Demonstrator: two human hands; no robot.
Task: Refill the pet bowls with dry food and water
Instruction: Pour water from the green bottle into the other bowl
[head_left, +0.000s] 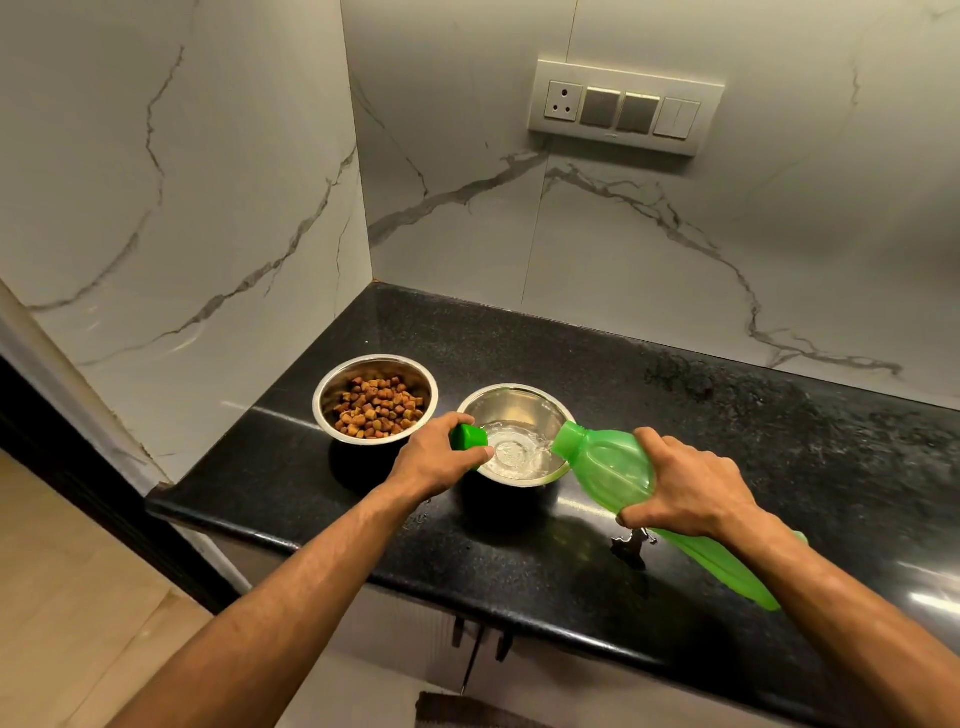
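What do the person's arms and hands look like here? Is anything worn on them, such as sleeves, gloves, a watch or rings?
Both forearms are bare as far as the picture shows; no sleeve enters the view. The left hand and the right hand wear no gloves. No watch or bracelet shows on either wrist, and no ring on the visible fingers.
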